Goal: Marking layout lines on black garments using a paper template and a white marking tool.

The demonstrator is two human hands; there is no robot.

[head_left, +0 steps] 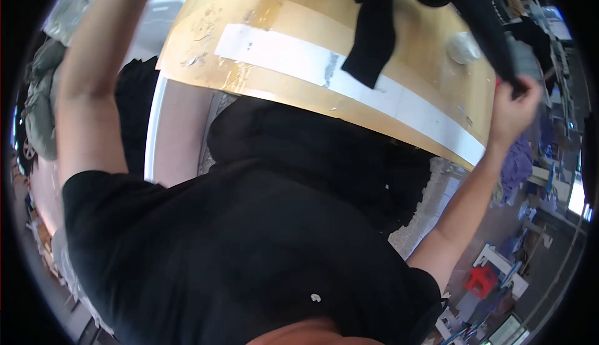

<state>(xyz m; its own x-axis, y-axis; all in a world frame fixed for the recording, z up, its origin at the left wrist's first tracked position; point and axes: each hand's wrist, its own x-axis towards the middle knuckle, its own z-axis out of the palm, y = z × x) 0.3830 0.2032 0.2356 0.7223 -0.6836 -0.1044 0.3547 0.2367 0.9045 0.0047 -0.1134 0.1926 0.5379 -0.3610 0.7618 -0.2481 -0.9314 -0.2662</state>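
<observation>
1. A black garment (pixel 430 8) hangs across the upper right of the frame, above a wooden bench (pixel 293 27).
2. The right hand (pixel 513 111), fingers pinching the garment's edge, holds it at right.
3. The left hand is out of frame at the top; its fingers cannot be told.
4. A white strip (pixel 349 80) crosses the bench.

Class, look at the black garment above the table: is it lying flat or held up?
Held up. The right hand pinches the black garment, and a sleeve dangles over the table.

Bright even daylight, fisheye-bent edges, slight blur.
</observation>
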